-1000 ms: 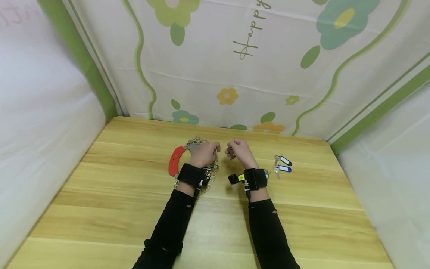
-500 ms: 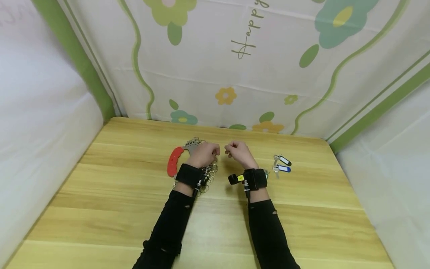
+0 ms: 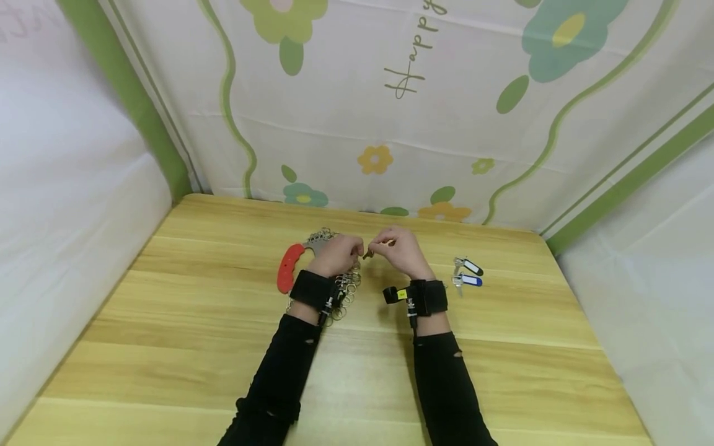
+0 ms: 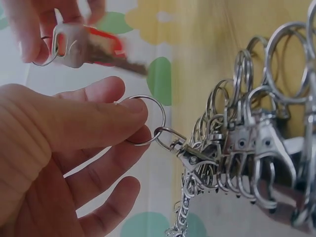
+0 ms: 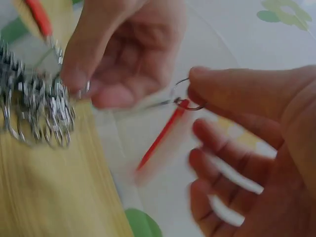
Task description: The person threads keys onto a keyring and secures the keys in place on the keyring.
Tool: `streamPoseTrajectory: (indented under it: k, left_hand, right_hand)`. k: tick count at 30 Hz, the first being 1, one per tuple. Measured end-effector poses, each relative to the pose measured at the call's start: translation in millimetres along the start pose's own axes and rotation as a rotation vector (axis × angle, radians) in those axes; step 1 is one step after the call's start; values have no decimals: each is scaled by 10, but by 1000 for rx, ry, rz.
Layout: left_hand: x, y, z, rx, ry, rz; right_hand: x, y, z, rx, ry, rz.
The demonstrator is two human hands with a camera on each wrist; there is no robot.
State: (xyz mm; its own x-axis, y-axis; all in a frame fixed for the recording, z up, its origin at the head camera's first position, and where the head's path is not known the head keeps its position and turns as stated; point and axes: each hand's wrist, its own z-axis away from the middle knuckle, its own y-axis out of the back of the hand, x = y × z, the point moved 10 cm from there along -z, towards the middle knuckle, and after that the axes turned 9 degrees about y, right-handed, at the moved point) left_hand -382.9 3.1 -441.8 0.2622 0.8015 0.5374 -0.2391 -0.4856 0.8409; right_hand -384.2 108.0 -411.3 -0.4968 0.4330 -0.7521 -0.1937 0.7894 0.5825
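My left hand (image 3: 337, 255) pinches a split ring (image 4: 164, 114) between thumb and forefinger. This ring is linked to a metal swivel clip (image 4: 195, 158), one of several hung along a metal key holder with a red grip (image 3: 288, 269). Close by on the right, my right hand (image 3: 398, 251) pinches a thin wire ring (image 5: 197, 107) that carries a silver key (image 4: 74, 49) and a red tag (image 5: 160, 138). The key and tag hang blurred beside the left fingertips. Part of the key holder is hidden under the left hand and wrist.
To the right on the wooden table (image 3: 502, 347) lie a key with a black tag (image 3: 473, 267) and another with a blue tag (image 3: 471, 280). A flowered cloth (image 3: 334, 124) rises behind the table's far edge, with white cloth walls at both sides.
My right hand has turned and lifted slightly, swinging the key out toward the left fingertips. The left hand stays almost still. A green tag that showed behind the right wristband is now hidden.
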Motion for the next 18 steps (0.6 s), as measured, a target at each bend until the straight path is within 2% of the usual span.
streamPoseTrajectory:
  k: [3, 7, 10, 15, 18]
  left_hand:
    - [-17, 15, 13, 8, 12, 5]
    - [-32, 11, 25, 5, 18, 2]
    - [-30, 7, 34, 1, 16, 2]
    - [-52, 12, 24, -5, 22, 21]
    - [-66, 8, 9, -8, 30, 38]
  right_hand:
    - [-65, 49, 1, 22, 49, 63]
    - [-12, 42, 8, 28, 11, 52]
    - [83, -17, 17, 12, -54, -36]
    - [203, -138, 40, -29, -151, -253]
    - [218, -169, 48, -39, -187, -316]
